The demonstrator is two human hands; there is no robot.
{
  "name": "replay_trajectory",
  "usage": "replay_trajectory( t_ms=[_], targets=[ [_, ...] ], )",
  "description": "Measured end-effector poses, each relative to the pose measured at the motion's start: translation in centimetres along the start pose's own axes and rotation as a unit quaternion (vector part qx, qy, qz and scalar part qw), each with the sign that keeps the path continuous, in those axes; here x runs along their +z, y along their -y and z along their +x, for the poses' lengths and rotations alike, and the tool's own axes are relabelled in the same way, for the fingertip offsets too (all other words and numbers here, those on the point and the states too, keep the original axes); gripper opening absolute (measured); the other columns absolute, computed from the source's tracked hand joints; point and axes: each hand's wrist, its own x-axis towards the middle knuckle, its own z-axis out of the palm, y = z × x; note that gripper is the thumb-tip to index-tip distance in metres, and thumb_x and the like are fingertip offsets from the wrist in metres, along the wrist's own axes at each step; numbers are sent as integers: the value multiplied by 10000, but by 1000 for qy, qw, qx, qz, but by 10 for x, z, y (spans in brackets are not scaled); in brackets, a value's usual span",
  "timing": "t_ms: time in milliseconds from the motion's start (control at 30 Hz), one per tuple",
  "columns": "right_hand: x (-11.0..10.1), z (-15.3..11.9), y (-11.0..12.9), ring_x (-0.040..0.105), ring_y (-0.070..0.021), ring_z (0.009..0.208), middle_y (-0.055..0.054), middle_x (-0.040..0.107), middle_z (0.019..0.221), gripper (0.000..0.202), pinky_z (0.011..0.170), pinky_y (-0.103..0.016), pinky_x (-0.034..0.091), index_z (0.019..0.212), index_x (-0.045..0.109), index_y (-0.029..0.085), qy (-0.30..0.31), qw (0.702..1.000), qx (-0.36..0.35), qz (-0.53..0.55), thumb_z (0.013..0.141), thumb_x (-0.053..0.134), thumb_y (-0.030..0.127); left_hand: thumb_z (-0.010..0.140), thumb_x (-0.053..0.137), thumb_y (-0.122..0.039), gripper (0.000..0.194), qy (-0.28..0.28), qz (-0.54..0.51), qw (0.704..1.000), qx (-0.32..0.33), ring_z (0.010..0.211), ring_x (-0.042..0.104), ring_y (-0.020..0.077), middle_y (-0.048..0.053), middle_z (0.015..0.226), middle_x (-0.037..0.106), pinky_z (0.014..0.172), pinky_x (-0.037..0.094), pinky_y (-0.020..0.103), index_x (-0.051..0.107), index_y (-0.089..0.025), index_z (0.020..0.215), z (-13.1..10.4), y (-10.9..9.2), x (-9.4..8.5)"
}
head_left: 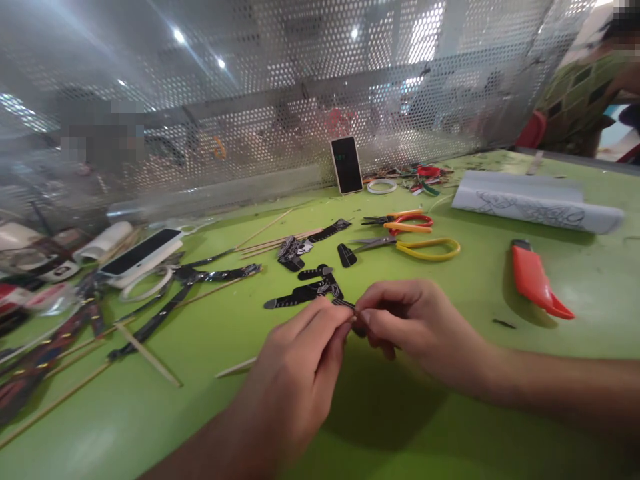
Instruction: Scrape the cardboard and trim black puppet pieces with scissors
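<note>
I count — two phones, ten and twelve o'clock | two white rings, nine and twelve | one red tool, three

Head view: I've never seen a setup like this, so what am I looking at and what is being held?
There is no robot: a camera worn on a person's head looks down at their two bare hands. The left hand and right hand meet around a small dark piece, too hidden to identify. On the green table lie black cutouts, yellow-handled scissors, a wooden stick and rolled paper; a phone stands upright behind.
</note>
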Motion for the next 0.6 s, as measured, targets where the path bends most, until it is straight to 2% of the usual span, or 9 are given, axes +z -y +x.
replay_trajectory(
  t_ms=[167, 600],
  targets=[
    [-2, -1, -1, 492, -77, 487, 30, 539, 549, 121, 466, -189, 432, 717, 653, 146, 20, 999, -8, 24, 752, 537, 153, 940, 435, -74, 169, 12, -17, 1000, -5, 687, 472, 117, 15, 774, 546, 626, 396, 245, 567, -152, 869, 2, 0, -3],
    [-3, -2, 1, 514, -74, 494, 31, 557, 562, 160, 476, -180, 448, 719, 659, 145, 30, 999, -10, 25, 742, 507, 103, 933, 439, -41, 210, 10, -46, 999, 0, 703, 462, 99, -1, 797, 519, 638, 392, 219, 598, -167, 987, 0, 1, -3]
  ],
)
